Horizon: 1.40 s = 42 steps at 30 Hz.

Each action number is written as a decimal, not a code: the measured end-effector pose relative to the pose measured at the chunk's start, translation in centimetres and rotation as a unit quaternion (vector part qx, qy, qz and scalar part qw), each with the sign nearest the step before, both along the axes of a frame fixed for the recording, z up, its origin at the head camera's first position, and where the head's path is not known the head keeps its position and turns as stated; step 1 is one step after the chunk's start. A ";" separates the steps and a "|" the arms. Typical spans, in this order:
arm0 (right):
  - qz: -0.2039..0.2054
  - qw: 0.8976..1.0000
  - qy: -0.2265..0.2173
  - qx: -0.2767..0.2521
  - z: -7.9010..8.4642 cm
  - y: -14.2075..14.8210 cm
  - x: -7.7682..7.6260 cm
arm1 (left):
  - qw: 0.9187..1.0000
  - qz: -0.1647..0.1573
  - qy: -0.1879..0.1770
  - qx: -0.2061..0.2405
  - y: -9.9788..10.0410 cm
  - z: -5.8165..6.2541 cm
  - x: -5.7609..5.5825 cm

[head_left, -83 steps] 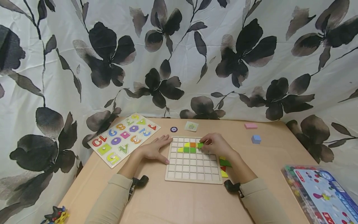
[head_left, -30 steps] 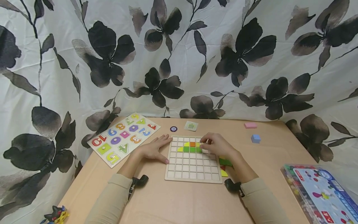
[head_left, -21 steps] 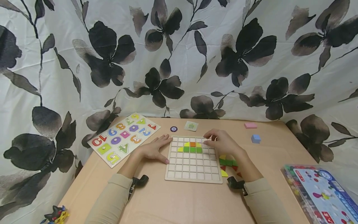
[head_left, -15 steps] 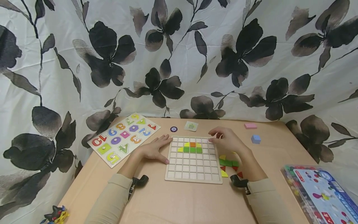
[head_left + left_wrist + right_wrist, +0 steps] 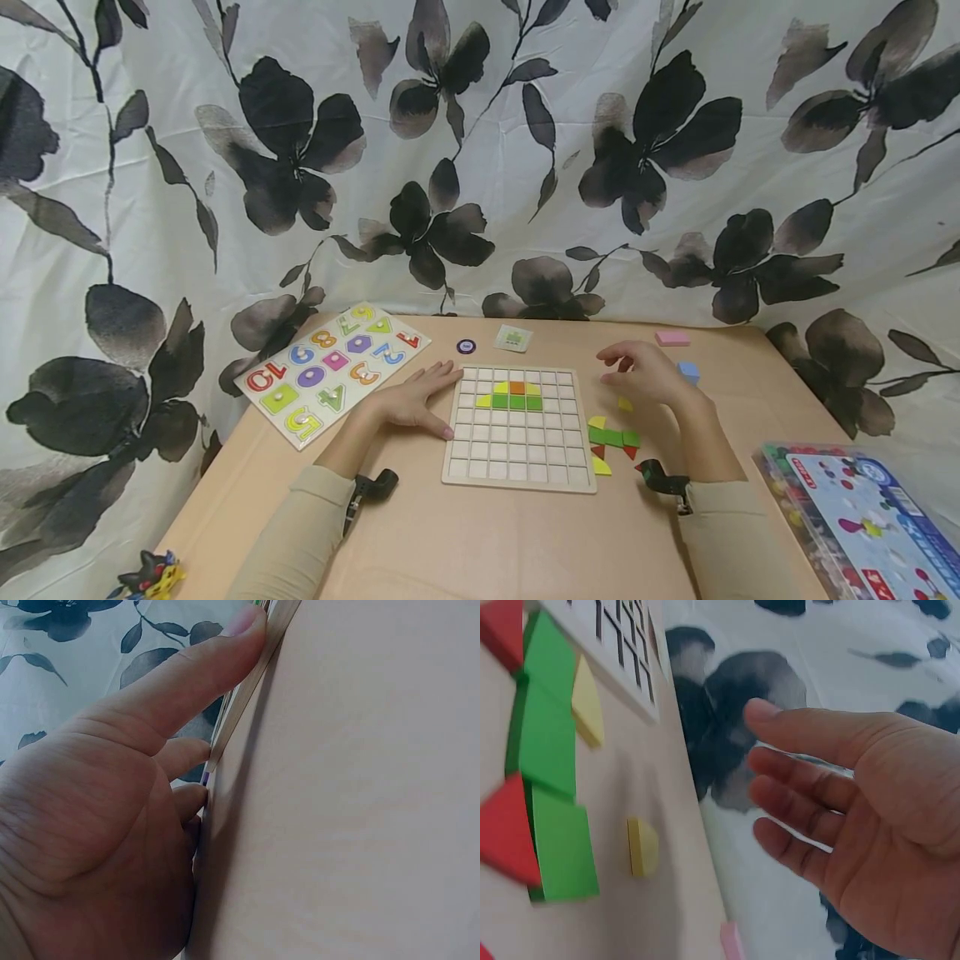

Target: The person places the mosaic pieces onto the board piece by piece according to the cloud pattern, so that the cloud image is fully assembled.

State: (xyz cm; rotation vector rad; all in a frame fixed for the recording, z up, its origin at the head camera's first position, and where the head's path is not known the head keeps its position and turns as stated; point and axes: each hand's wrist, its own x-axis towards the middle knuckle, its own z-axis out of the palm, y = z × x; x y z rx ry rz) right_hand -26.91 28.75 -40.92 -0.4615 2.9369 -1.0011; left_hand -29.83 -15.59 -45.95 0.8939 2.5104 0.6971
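A white grid board point(image 5: 517, 458) lies on the table, with a small group of yellow, orange and green pieces point(image 5: 508, 402) set in its upper squares. My left hand point(image 5: 408, 404) rests at the board's left edge, thumb and fingertips touching it; the left wrist view shows the thumb point(image 5: 187, 686) along the rim. My right hand point(image 5: 645, 375) is raised off the table to the right of the board, holding nothing, its fingers loosely bent. Below it lie green blocks point(image 5: 544, 739), red triangles point(image 5: 510, 832) and yellow pieces point(image 5: 643, 847), beside the board's right edge.
A number-and-shape puzzle board point(image 5: 330, 367) lies at left. Behind the grid board are a round dark token point(image 5: 466, 346) and a small pattern card point(image 5: 513, 338). A pink block point(image 5: 672, 337) and blue cube point(image 5: 687, 372) sit back right; a boxed set point(image 5: 862, 517) fills the front right.
A green piece has been placed on the board beside the other green ones. My right hand has let it go and moved right, off the board. The left hand has stayed put.
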 end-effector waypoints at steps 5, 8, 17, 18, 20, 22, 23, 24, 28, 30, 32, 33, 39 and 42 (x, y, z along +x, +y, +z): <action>0.016 1.000 -0.021 0.017 -0.6 1.7 -0.2 | 1.000 0.000 0.000 0.001 0.0 0.1 0.0; 0.028 0.999 -0.028 0.016 -1.1 2.4 -0.4 | 1.000 0.000 0.000 0.001 0.0 0.1 0.1; 0.038 0.995 -0.096 0.012 -1.9 3.5 -0.5 | 1.000 -0.001 0.003 0.000 0.0 -0.1 -0.2; 0.038 0.994 -0.105 0.011 -1.9 3.6 -0.6 | 1.000 -0.001 0.003 0.000 0.0 -0.1 -0.2; 0.037 0.992 -0.118 0.012 -2.0 3.5 -0.6 | 1.000 -0.002 0.004 0.000 0.0 -0.1 -0.2; 0.037 0.991 -0.129 0.012 -2.1 3.5 -0.7 | 1.000 -0.003 0.006 -0.001 0.0 -0.2 -0.3; 0.038 0.990 -0.132 0.014 -2.2 3.5 -0.7 | 1.000 -0.004 0.007 -0.003 0.0 -0.2 -0.3; 0.034 0.990 -0.138 0.013 -2.2 3.4 -0.7 | 1.000 -0.004 0.008 -0.002 0.0 -0.2 -0.3; 0.027 0.989 -0.148 0.018 -2.4 3.3 -0.7 | 1.000 -0.004 0.007 -0.002 0.0 -0.1 -0.3; 0.024 0.988 -0.149 0.019 -2.4 3.3 -0.7 | 1.000 -0.003 0.007 -0.002 0.1 -0.1 -0.3; 0.023 0.989 -0.147 0.022 -2.5 3.2 -0.6 | 1.000 -0.002 0.006 -0.003 0.0 -0.1 -0.3; 0.022 0.989 -0.147 0.022 -2.5 3.2 -0.6 | 1.000 -0.002 0.006 -0.003 0.0 -0.1 -0.3; 0.024 0.989 -0.141 0.022 -2.6 3.0 -0.7 | 1.000 0.001 0.004 -0.003 0.0 0.0 -0.2; 0.029 0.990 -0.137 0.021 -2.6 2.9 -0.8 | 1.000 0.001 0.004 -0.002 0.0 0.0 -0.2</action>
